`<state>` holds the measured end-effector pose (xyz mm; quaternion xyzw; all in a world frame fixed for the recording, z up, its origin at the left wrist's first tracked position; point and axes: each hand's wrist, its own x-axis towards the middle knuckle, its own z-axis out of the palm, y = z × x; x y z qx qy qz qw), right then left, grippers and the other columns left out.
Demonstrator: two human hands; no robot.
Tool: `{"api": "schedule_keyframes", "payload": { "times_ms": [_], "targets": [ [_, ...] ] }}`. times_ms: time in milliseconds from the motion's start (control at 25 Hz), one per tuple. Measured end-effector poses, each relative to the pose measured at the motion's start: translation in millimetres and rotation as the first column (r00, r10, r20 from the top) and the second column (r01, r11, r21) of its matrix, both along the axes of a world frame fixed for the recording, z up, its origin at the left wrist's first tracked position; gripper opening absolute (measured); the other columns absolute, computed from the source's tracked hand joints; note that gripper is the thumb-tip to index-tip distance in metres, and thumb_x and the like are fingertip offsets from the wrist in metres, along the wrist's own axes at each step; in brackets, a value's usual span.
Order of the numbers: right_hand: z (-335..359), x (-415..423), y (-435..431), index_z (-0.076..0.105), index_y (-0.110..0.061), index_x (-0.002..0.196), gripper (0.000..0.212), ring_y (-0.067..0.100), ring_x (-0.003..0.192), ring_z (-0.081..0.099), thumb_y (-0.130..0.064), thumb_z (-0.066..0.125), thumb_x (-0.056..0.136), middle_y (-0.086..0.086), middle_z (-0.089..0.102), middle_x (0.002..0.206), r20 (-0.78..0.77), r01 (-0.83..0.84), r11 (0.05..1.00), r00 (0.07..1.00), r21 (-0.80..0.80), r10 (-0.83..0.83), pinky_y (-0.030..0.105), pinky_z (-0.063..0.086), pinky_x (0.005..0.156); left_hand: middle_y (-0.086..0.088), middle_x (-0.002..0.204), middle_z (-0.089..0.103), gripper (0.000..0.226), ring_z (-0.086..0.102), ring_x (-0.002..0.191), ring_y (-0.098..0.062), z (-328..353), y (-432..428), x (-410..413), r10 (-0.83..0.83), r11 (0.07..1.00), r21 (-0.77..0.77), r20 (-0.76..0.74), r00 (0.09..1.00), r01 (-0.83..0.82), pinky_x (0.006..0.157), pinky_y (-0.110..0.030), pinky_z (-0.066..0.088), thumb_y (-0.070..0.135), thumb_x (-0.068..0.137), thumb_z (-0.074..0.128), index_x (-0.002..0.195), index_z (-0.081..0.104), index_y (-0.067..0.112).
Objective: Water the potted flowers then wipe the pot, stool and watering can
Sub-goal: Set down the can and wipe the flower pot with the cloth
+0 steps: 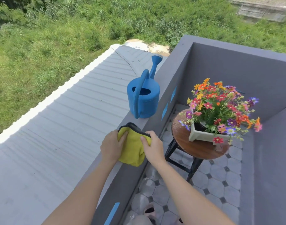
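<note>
A yellow cloth (133, 146) with a dark edge lies on top of the grey parapet wall (157, 88). My left hand (112, 146) grips its left side and my right hand (152, 147) grips its right side. Just beyond the cloth, a blue watering can (144, 96) stands upright on the same wall top, spout pointing away. To the right and lower, a round wooden stool (194, 148) with black legs carries a pale square pot (202, 137) full of colourful flowers (220, 104).
A corrugated grey roof (74, 119) slopes away left of the wall, with grass beyond. The balcony floor (217, 184) is tiled grey, closed in by grey walls at the back and right. Sandalled feet (149, 210) show at the bottom.
</note>
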<state>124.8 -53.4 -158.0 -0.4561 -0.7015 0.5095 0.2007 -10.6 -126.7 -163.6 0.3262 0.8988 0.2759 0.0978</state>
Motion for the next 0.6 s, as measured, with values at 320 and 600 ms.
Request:
{"api": "schedule_keyframes", "payload": {
  "times_ms": [320,600],
  "targets": [
    [0.6,89.7,31.5,0.056,-0.018,0.110,0.021,0.012,0.103,0.052,-0.033,0.051,0.096,-0.003,0.058,0.109,-0.063,0.311,0.951,0.949,-0.008,-0.310,0.020,0.035,0.082,-0.012,0.090,0.075,0.022,0.073,0.076,-0.022,46.7,43.1,66.4,-0.294,0.952,0.234,0.877,0.381,0.197,0.064,-0.034,0.059,0.024,0.079,0.074,0.094,0.066,0.010],
    [-52.9,171.6,43.1,0.047,-0.022,0.108,0.021,0.013,0.089,0.059,-0.039,0.038,0.099,-0.003,0.054,0.099,0.031,0.627,0.759,0.774,-0.176,-0.633,0.023,0.043,0.066,-0.012,0.110,0.066,0.027,0.069,0.090,-0.024,-12.7,77.9,130.4,-0.253,0.942,0.276,0.958,0.134,-0.193,0.061,-0.037,0.059,0.025,0.096,0.051,0.121,0.052,0.015]
  ]
}}
